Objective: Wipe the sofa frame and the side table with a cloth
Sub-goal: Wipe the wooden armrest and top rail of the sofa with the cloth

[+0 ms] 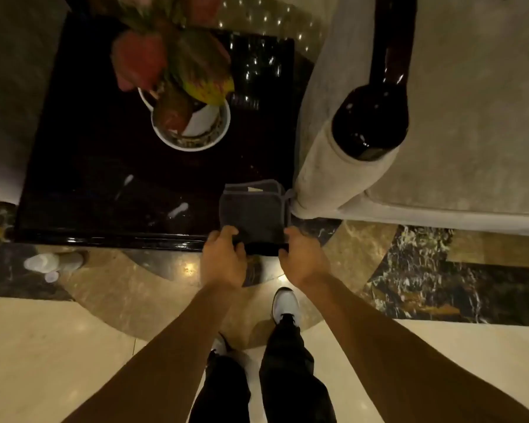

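1. A folded dark grey cloth [254, 210] lies flat on the near right corner of the glossy black tabletop [104, 184], its near edge reaching the tabletop's front rim and its right edge just beside the sofa arm.
2. The left hand [223, 254] sits at the cloth's near left corner, fingers curled and partly spread, fingertips touching or just over the cloth's edge; it has nothing clasped in it.
3. The right hand [301, 254] is at the cloth's near right corner in a mirrored pose, fingers bent and loosely apart, thumb toward the cloth; it also grips nothing that can be seen, and whether it presses the fabric cannot be told.
4. To the right of the cloth stands the sofa [471, 141], upholstered in pale beige, with a dark polished sofa frame [376, 117] running along the top of its arm and ending in a rounded knob.
5. Farther back on the tabletop is a white pot [193, 132] holding a plant with reddish and yellow-green leaves [177, 59].
6. Pale streaks and small light reflections show on the tabletop's dark surface.
7. Below, the person's dark trousers and white shoe [286, 303] stand on a patterned marble floor [440, 270].
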### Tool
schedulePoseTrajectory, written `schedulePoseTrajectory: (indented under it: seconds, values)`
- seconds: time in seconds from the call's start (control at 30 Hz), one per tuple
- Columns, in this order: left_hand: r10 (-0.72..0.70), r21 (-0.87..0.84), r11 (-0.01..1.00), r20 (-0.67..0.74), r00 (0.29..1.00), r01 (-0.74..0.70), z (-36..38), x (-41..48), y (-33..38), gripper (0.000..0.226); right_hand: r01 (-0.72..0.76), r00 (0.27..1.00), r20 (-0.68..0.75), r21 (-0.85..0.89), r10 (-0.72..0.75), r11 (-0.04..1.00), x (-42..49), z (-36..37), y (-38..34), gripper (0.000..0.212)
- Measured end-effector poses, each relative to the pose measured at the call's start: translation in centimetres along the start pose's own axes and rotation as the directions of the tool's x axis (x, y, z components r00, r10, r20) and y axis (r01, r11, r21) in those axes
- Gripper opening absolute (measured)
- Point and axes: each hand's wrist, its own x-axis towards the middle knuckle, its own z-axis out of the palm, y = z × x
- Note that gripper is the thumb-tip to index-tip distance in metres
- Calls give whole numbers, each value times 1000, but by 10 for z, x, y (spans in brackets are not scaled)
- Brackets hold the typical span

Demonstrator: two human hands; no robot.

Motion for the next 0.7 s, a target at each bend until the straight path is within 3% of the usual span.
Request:
schedulePoseTrajectory:
  seconds: [0.2,0.3,0.37,0.43,0.5,0.57,0.63,0.7]
  values:
    - [-152,-208,970,-123,981,124,27,39,-4,51,-10,996,-80,286,34,958,52,32,18,55]
    - [-256,-323,926,-150,955,198,24,44,-6,55,-97,992,-20,471,121,877,69,35,27,30]
    - [-368,-353,881,-89,926,316,18,50,-9,55,-172,983,55,584,173,793,76,31,36,19]
    - [-426,-395,817,79,901,420,9,54,-8,43,-221,974,113,691,199,688,79,22,42,20]
    - [-392,-532,665,350,851,525,-2,56,-3,31,-265,961,175,810,216,524,81,10,46,15]
    - [-273,-601,474,594,756,644,-16,54,6,35,-301,944,264,936,200,182,76,-2,47,12]
    - [-152,-612,356,708,690,706,-25,51,7,46,-306,939,318,946,132,-106,66,-11,48,16]
    - [-40,-628,294,745,666,720,-30,45,9,55,-259,953,296,912,71,-319,51,-18,47,32]
